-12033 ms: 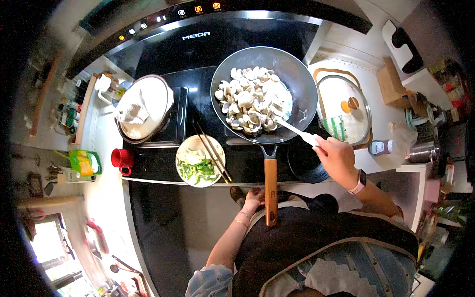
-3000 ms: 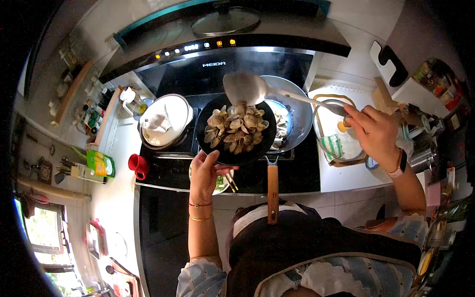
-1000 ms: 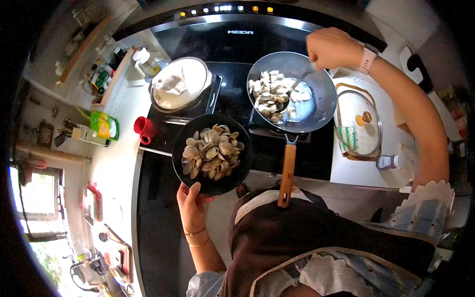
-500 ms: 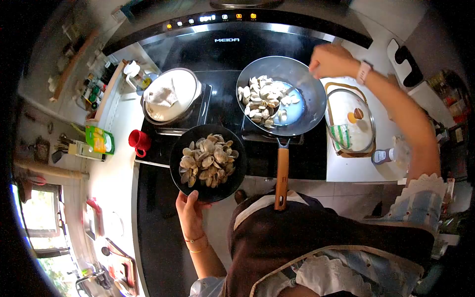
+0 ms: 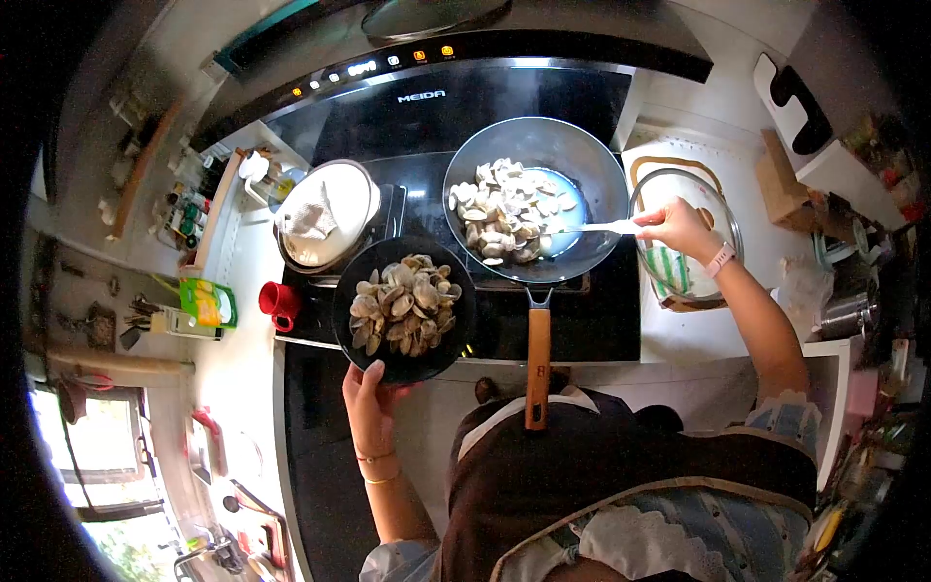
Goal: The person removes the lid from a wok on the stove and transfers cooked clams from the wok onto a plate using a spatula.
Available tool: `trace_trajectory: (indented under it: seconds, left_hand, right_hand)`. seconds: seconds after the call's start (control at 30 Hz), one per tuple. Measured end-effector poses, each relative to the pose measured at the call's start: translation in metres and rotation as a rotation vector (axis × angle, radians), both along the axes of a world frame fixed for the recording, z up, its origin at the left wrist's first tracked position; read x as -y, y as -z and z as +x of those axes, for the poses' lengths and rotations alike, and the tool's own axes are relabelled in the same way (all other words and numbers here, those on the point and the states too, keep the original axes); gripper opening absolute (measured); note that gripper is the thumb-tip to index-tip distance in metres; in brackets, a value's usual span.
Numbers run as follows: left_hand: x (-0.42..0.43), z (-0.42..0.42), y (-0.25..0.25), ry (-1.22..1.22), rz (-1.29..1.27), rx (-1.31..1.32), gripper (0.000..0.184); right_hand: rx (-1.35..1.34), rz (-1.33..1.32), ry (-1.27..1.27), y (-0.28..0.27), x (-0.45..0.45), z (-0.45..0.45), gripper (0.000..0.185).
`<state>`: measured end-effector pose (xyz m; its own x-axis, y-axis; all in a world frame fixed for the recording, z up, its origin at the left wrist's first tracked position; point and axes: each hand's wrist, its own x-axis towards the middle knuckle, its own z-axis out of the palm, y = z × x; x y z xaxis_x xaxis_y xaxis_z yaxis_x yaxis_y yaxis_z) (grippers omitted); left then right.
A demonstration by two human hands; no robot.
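Note:
My left hand (image 5: 369,396) grips the near rim of a round black plate (image 5: 349,260), thumb on top. A heap of brown clams (image 5: 405,306) fills the plate's middle. Between the closed fingers of my right hand (image 5: 679,228) is a pale-handled cooking utensil (image 5: 611,228), reaching left into the wok; its head is hard to make out among the shells. Inside the grey wok (image 5: 599,165), open clams (image 5: 504,209) lie mostly to the left, with whitish liquid (image 5: 570,233) at the right. The wok's wooden handle (image 5: 537,359) points toward my body.
Left of the wok is a white-lidded pot (image 5: 339,204) with a folded cloth (image 5: 308,215) on it. A red mug (image 5: 279,303) stands at the counter's left. On the right, a glass lid (image 5: 734,228) rests over a tray (image 5: 703,303). The range hood (image 5: 543,44) hangs above.
My right hand has come down from above the wok's upper right rim to its right side, and the pale utensil handle now shows clearly. The view has shifted slightly; my left hand still holds the plate.

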<state>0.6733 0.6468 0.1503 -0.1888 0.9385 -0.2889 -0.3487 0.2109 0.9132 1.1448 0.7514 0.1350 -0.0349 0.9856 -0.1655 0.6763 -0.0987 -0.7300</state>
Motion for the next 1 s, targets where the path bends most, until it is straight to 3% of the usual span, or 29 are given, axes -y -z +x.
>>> trace_trajectory:
  seconds: [0.2, 0.33, 0.37, 0.67, 0.77, 1.0]
  left_hand:
    - [-0.026, 0.011, 0.004, 0.040, 0.011, 0.021, 0.028]
    - [-0.050, 0.018, 0.010, 0.075, 0.057, 0.059, 0.024]
    - [-0.058, 0.019, 0.020, 0.103, 0.073, 0.069, 0.023]
    - [-0.101, 0.073, 0.012, 0.269, 0.041, 0.240, 0.017]
    - [-0.107, 0.081, 0.007, 0.315, 0.027, 0.258, 0.019]
    - [-0.103, 0.078, 0.003, 0.360, -0.030, 0.247, 0.021]
  right_hand:
    - [-0.031, 0.110, 0.038, -0.008, 0.020, 0.024, 0.023]
    - [0.053, -0.003, 0.135, -0.052, 0.030, 0.028, 0.025]
    - [0.075, 0.141, 0.069, -0.055, 0.032, 0.032, 0.027]
    - [0.005, 0.117, 0.097, -0.143, 0.057, -0.017, 0.026]
    - [0.420, 0.409, 0.024, -0.150, 0.074, -0.043, 0.023]
    - [0.659, 0.681, 0.018, -0.145, 0.099, -0.053, 0.025]
